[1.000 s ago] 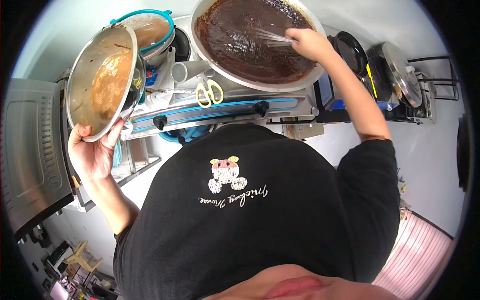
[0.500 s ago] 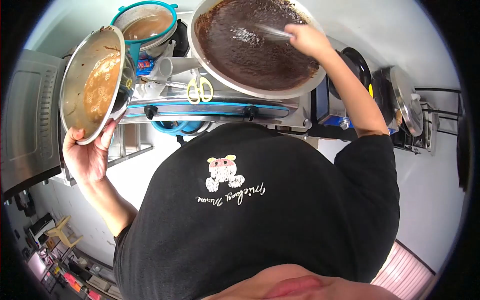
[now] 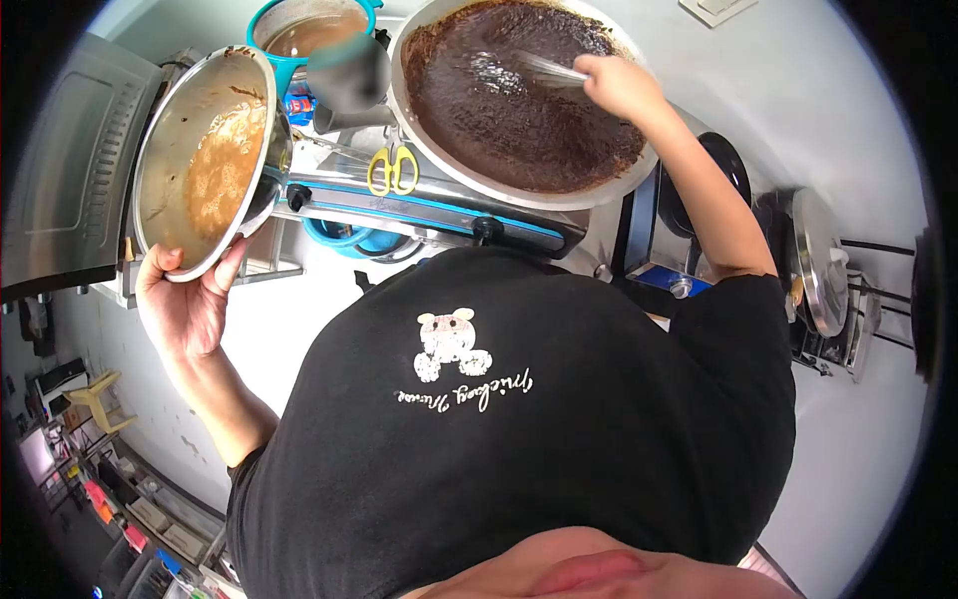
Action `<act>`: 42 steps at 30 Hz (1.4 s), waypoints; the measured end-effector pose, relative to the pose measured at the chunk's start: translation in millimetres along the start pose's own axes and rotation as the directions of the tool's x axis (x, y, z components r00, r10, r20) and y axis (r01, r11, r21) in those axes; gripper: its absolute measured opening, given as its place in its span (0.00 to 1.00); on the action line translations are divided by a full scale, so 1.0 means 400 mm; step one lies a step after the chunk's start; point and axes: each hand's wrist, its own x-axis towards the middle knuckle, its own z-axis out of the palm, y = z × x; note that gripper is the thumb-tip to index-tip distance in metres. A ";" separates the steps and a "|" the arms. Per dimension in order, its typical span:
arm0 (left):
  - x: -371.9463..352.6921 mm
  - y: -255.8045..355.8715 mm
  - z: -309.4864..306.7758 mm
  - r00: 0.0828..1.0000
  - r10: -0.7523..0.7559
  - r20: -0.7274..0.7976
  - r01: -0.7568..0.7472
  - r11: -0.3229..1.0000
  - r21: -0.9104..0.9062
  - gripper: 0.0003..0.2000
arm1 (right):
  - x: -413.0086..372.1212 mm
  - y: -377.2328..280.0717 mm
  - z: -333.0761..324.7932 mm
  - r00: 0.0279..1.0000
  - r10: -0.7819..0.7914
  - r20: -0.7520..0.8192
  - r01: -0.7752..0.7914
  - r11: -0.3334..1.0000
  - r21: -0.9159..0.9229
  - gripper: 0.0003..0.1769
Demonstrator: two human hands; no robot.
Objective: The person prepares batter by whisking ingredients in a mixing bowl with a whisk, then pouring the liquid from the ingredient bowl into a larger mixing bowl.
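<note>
My left hand (image 3: 192, 299) grips the rim of a steel mixing bowl (image 3: 165, 190), thumb on the inner side and fingers beneath. The bowl is tilted, with a frothy light-brown liquid (image 3: 225, 170) pooled inside. In my right hand (image 3: 624, 88) is a whisk (image 3: 549, 70), its wires dipped into a thick dark-brown mixture (image 3: 489, 130). That mixture fills a wide, pale-rimmed pan (image 3: 589, 200) on the stove. The bowl is held to the left of the pan, apart from it.
Behind the bowl stands a teal-rimmed strainer (image 3: 374, 18) over a pot with brown liquid. Yellow-handled scissors (image 3: 393, 172) lie in front of the pan, by the stove's front panel (image 3: 429, 210). A steel lid (image 3: 820, 260) stands at right, a metal oven (image 3: 75, 150) at left.
The whole view has shifted slightly. My right hand still holds the whisk in the dark mixture, and my left hand keeps the bowl tilted. A blurred grey patch now appears near the strainer.
</note>
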 end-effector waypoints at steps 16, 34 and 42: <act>-0.059 -0.037 0.022 0.993 0.096 -0.075 -0.095 0.995 0.027 0.27 | 0.044 0.007 0.014 0.996 -0.086 -0.024 0.087 0.995 0.040 0.13; -0.051 -0.025 0.026 0.991 0.108 -0.075 -0.107 0.994 0.024 0.27 | 0.067 0.096 -0.023 0.969 -0.241 0.047 0.242 0.970 -0.014 0.10; -0.055 -0.017 0.015 0.991 0.117 -0.064 -0.114 0.992 0.045 0.27 | 0.113 0.019 -0.009 0.987 -0.125 -0.096 0.120 0.991 -0.060 0.12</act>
